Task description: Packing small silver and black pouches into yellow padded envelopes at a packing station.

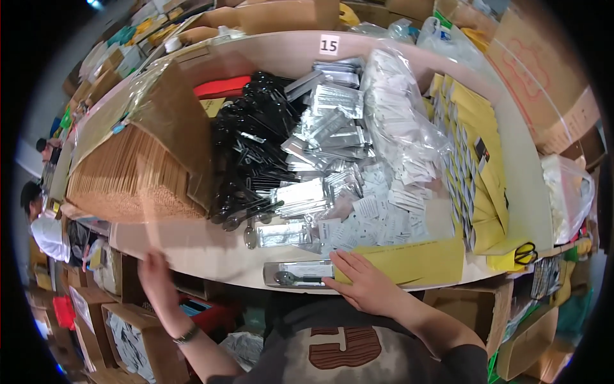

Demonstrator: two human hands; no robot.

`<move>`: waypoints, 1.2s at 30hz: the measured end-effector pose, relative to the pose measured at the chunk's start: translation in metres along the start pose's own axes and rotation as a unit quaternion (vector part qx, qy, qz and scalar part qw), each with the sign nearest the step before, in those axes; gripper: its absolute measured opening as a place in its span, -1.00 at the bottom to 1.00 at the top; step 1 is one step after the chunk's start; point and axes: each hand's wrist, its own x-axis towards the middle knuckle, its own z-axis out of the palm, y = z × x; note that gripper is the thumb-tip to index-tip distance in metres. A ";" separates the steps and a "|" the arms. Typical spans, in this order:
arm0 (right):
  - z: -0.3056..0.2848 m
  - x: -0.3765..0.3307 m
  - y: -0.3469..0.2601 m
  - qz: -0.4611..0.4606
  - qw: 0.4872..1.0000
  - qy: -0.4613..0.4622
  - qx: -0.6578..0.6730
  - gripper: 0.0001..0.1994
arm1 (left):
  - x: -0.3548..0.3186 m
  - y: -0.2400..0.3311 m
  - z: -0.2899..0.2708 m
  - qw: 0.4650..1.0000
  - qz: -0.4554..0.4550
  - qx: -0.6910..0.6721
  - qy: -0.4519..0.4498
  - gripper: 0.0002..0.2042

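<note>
My right hand (pixel 364 281) lies flat with its fingers stretched out, across the end of a long yellow envelope (pixel 422 262) at the table's front edge. Under its fingertips is a slim clear-and-grey packet (pixel 272 274) that shows a black spoon (pixel 286 278) and a whitish sachet. Whether the packet sits inside the envelope or on it is hidden by the hand. My left hand (pixel 158 278) is at the front edge on the left, smeared by motion. A pale blurred streak rises from it toward the carton of brown cardboard pieces (pixel 121 179); what it is cannot be made out.
Black spoons (pixel 256 134) and silver sachets (pixel 336 102) are heaped mid-table. Right of them lie white packets (pixel 396 96) in a clear bag, small printed slips (pixel 377 217) and stacked yellow envelopes (pixel 483 166). Black-handled scissors (pixel 526 253) rest at the right corner. A raised rim (pixel 268 48) borders the table.
</note>
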 end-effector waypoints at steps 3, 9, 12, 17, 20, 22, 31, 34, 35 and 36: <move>-0.013 0.004 -0.007 0.013 1.000 -0.022 0.002 -0.51 | -0.046 -0.050 0.005 0.931 -0.006 0.116 -0.346 -0.95; -0.006 0.007 -0.003 0.019 0.999 -0.021 -0.022 -0.49 | -0.058 -0.037 0.051 0.867 0.032 0.306 -0.393 -0.92; 0.007 0.018 -0.012 0.029 0.999 0.005 0.012 -0.54 | -0.106 -0.035 0.103 0.873 0.107 0.278 -0.385 -0.69; -0.007 0.019 -0.019 0.108 0.994 0.015 -0.015 -0.62 | -0.117 -0.026 0.127 0.899 0.120 0.306 -0.289 -0.61; -0.003 0.016 -0.014 0.091 0.995 0.016 -0.023 -0.61 | -0.142 -0.023 0.144 0.892 0.117 0.205 -0.384 -0.61; -0.003 0.016 -0.009 0.086 0.996 0.026 -0.017 -0.56 | -0.157 -0.021 0.155 0.845 0.034 0.059 -0.530 -0.50; -0.041 0.022 -0.004 0.062 0.996 0.019 0.066 -0.60 | -0.122 -0.019 0.142 0.697 0.415 0.360 -0.461 -0.48; -0.139 -0.016 0.081 0.204 0.979 -0.017 -0.015 -0.86 | -0.114 0.004 0.138 0.799 0.273 0.343 -0.411 -0.56; -0.157 -0.055 0.115 0.192 0.973 0.067 -0.110 -0.80 | -0.111 0.002 0.134 0.810 0.197 0.341 -0.435 -0.58; -0.164 -0.082 0.137 0.176 0.951 0.151 -0.205 -0.72 | -0.110 0.000 0.133 0.813 0.122 0.337 -0.459 -0.59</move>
